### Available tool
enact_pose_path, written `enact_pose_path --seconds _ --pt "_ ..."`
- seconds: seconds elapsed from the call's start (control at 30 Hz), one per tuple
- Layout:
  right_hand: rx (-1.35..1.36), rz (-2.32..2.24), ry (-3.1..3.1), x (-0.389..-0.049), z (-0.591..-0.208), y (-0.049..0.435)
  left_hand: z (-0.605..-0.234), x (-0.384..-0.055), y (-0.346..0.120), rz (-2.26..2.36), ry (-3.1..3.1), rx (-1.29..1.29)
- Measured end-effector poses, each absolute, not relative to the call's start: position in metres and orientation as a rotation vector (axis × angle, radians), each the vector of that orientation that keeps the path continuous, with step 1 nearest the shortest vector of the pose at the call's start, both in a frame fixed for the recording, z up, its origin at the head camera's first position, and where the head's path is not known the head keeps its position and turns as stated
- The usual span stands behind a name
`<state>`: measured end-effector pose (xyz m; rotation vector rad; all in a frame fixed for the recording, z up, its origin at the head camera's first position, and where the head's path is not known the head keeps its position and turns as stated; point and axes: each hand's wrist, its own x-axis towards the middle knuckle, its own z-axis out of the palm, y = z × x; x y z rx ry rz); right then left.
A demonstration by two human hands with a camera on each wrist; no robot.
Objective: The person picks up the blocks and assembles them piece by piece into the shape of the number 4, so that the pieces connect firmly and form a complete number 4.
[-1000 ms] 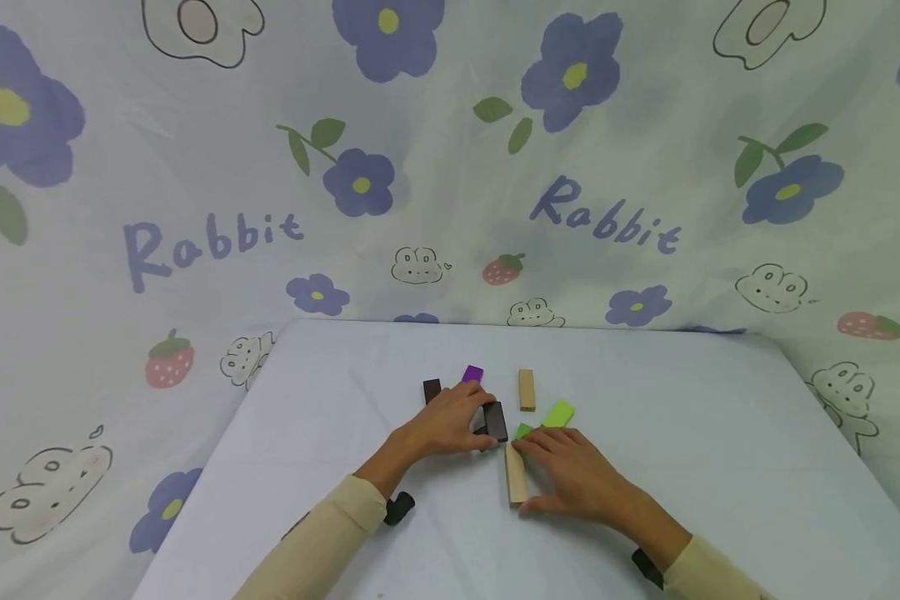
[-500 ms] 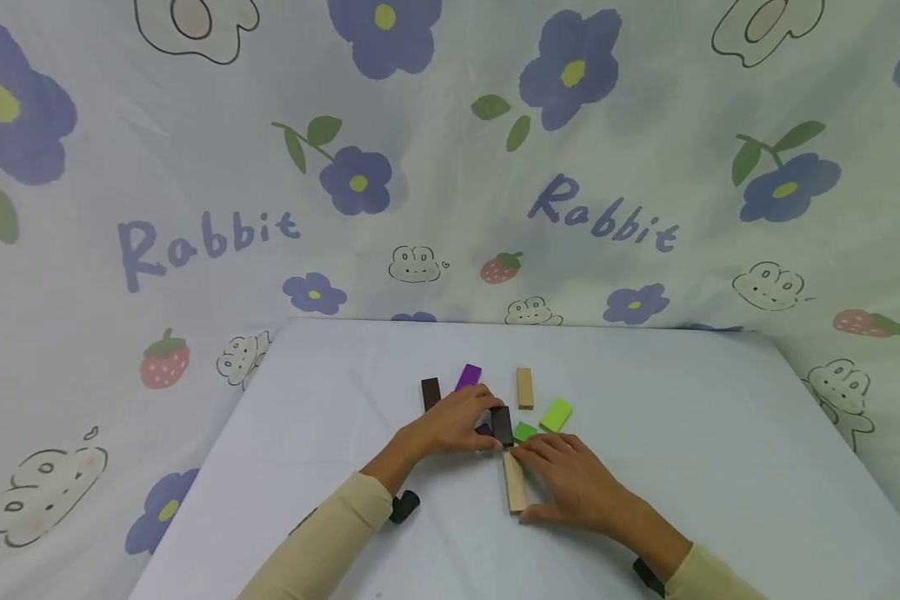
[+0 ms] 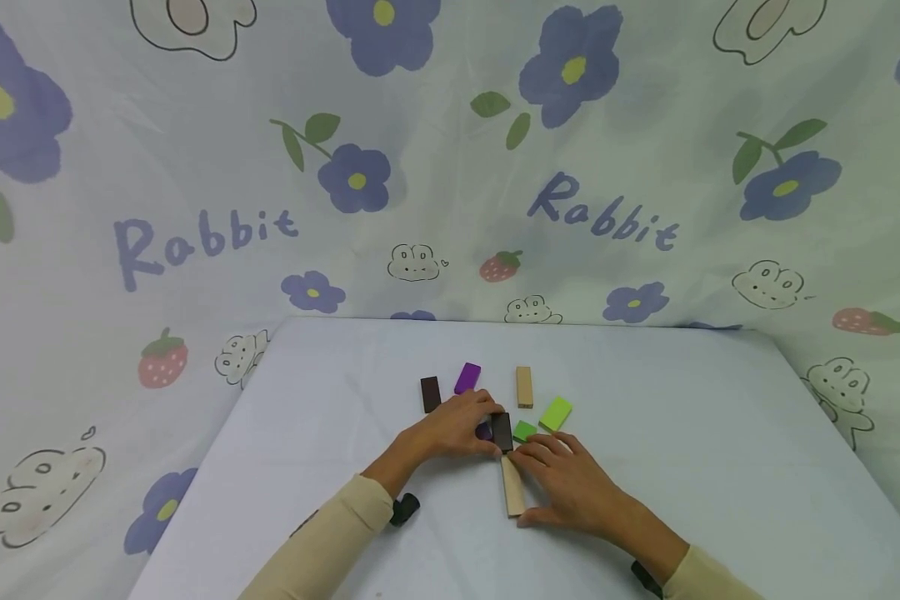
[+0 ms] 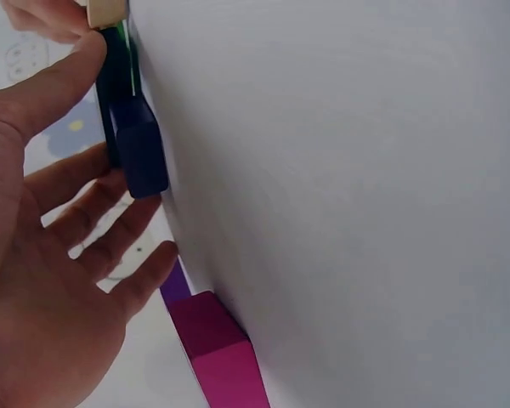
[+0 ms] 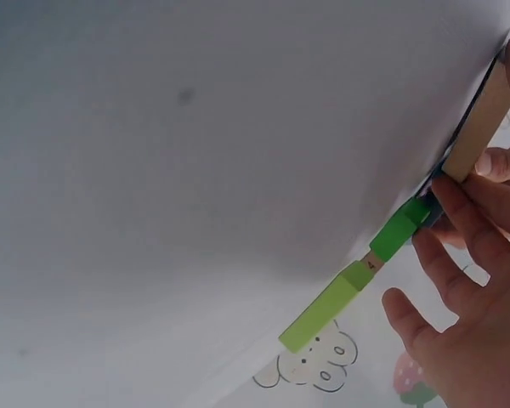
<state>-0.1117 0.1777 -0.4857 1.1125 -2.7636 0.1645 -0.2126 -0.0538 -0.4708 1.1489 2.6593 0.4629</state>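
Note:
With thumb and fingertips at its two ends, my left hand [image 3: 450,425] grips a dark block [image 3: 502,432], which looks dark green in the left wrist view. A navy block [image 4: 143,153] lies just beside it, partly under the fingers. My right hand [image 3: 581,485] holds a plain wooden block [image 3: 513,487] lengthwise between thumb and fingers. The wooden block's far end meets or nearly meets the dark block's near end. A green block [image 3: 525,431] lies just right of the dark one. In the left wrist view a magenta block [image 4: 221,357] lies below the left hand; the head view hides it.
Behind the hands on the white table [image 3: 682,417] lie a dark brown block [image 3: 431,394], a purple block [image 3: 467,378] and another wooden block [image 3: 524,387]. A lime block [image 3: 556,413] is right of the green one. A patterned cloth [image 3: 435,167] hangs behind.
The dark block has shifted right and nearer to me in the left hand. The wooden block has slid slightly nearer with the right hand. More of the green block shows.

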Motion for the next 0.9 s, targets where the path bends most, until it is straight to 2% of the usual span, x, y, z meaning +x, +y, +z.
enact_pose_path --seconds 0.9 --pt "1.104 0.082 -2.746 -0.1125 -0.4872 0.1737 -0.4744 -0.2116 -0.0562 0.471 2.663 1.165"
